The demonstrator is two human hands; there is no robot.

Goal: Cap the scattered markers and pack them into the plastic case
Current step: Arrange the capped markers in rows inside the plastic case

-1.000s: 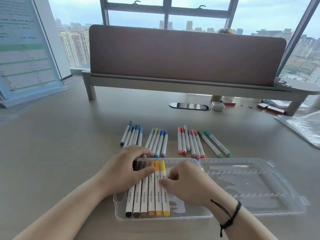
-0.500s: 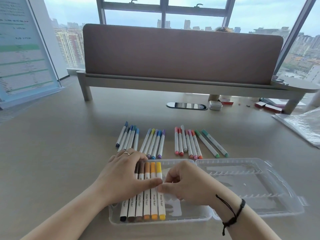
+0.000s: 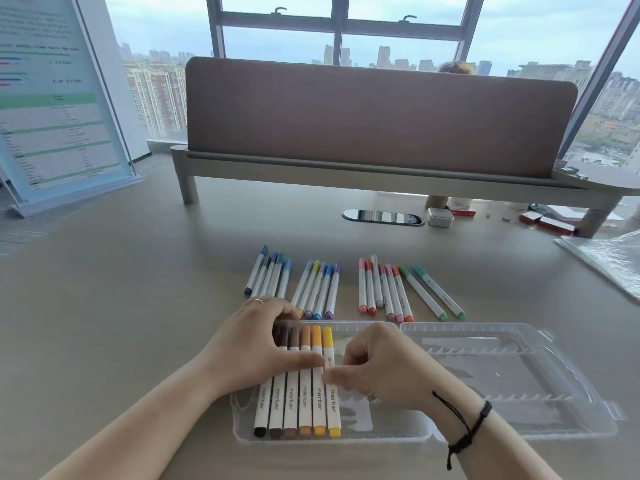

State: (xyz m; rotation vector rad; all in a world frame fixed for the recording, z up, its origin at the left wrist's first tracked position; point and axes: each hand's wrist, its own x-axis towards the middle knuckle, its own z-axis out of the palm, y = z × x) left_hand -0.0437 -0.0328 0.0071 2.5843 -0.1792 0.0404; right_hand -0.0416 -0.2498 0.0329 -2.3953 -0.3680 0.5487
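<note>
A clear plastic case (image 3: 398, 434) lies open before me, its lid (image 3: 519, 375) folded out to the right. Several capped markers (image 3: 304, 403), black through brown and orange, sit side by side in the left half. The yellow marker (image 3: 333, 410) is the rightmost. My left hand (image 3: 249, 348) rests on them, thumb pressed flat across their barrels. My right hand (image 3: 384, 368), fingers curled, pinches the yellow marker at its middle. Beyond the case lie capped blue markers (image 3: 270, 275), a purple-blue group (image 3: 320, 289), red-pink ones (image 3: 384, 292) and two green markers (image 3: 429, 292).
A raised shelf with a brown divider panel (image 3: 346, 174) crosses the back of the desk. Under it sit a cable port (image 3: 382, 216) and a small white box (image 3: 440, 217). A crinkled plastic bag (image 3: 609, 258) lies far right, a standing sign board (image 3: 52, 116) far left.
My left thumb has slid further right across the packed markers and now meets my right thumb at the yellow marker. The markers on the desk have not moved.
</note>
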